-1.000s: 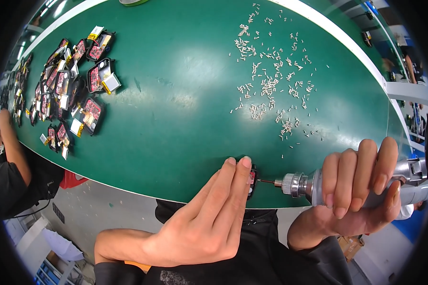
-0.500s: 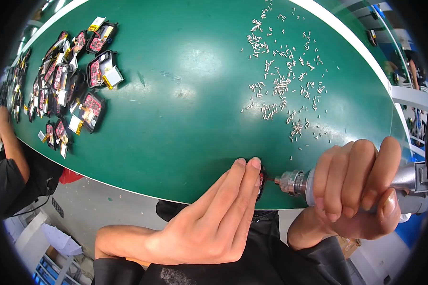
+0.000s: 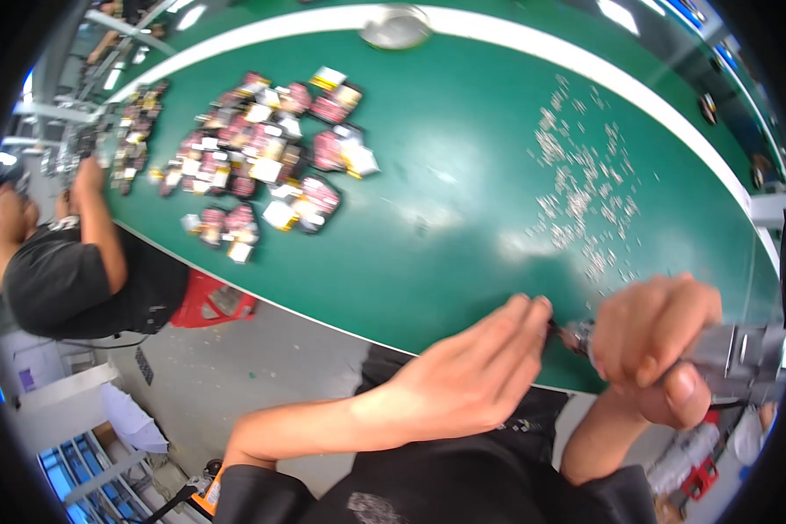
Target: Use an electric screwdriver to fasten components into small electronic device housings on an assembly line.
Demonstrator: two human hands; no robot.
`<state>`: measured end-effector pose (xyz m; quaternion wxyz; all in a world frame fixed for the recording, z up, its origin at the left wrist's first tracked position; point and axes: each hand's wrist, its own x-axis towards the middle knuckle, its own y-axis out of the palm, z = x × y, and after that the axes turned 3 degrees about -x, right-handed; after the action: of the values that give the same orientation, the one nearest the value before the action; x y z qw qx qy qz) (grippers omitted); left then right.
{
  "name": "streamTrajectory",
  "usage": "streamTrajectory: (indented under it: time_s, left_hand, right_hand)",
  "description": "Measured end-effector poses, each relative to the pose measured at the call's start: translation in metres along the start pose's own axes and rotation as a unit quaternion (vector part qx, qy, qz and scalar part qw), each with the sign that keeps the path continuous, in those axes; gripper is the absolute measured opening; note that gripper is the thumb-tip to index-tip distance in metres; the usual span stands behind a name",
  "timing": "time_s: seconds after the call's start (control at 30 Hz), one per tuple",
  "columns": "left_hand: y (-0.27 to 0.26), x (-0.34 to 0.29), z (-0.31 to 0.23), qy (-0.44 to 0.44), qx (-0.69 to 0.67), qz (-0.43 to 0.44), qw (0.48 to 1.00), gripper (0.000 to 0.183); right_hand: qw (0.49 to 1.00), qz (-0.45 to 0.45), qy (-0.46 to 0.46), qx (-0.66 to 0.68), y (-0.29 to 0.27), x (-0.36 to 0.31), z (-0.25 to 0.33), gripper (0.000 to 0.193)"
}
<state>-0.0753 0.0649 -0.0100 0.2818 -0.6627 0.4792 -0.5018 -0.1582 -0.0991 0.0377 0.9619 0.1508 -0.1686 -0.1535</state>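
My left hand lies with its fingers stretched and pressed together over a small black case at the table's near edge. The hand hides nearly all of the case; only a dark sliver shows beyond the fingertips. My right hand is wrapped around an electric screwdriver, held sideways with its tip toward the case. Blur keeps me from telling whether the tip touches it. Farther off on the right, many small loose screws lie scattered on the green table.
Several open black cases with red circuit boards and silver battery pouches lie heaped at the left. A round metal dish sits at the far edge. Another person works at the left, near a red stool.
My view has swung to the left, so the table's contents appear farther right and the dish and red stool show more. Both hands keep their holds, the screwdriver still beside the case.
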Motion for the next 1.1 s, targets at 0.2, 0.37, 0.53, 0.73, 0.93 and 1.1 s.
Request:
streamTrajectory:
  time_s: [0.2,0.37,0.53,0.73,0.93,1.1]
  left_hand:
    - [-0.034,-0.022,0.026,-0.091,0.039,-0.035,0.994,0.042]
    - [-0.087,-0.025,0.1,-0.207,0.237,-0.096,0.944,0.044]
    - [-0.079,0.003,0.095,-0.214,0.252,-0.099,0.939,0.039]
    - [-0.029,0.056,0.076,-0.104,0.112,-0.066,0.986,0.033]
    - [-0.003,0.089,0.084,-0.009,0.159,-0.023,0.987,0.025]
    - [-0.007,0.094,0.089,0.021,0.177,0.002,0.984,0.022]
  right_hand:
    - [0.99,-0.016,-0.119,0.078,-0.013,-0.035,0.006,0.012]
    - [0.968,-0.17,-0.07,0.173,-0.031,-0.069,0.009,0.013]
    - [0.938,-0.24,-0.037,0.246,-0.031,-0.086,-0.005,0.014]
    - [0.92,-0.256,-0.013,0.295,-0.033,-0.093,-0.014,0.014]
    - [0.922,-0.24,-0.004,0.304,-0.037,-0.092,-0.014,0.012]
    - [0.919,-0.239,-0.011,0.313,-0.036,-0.091,-0.014,0.012]
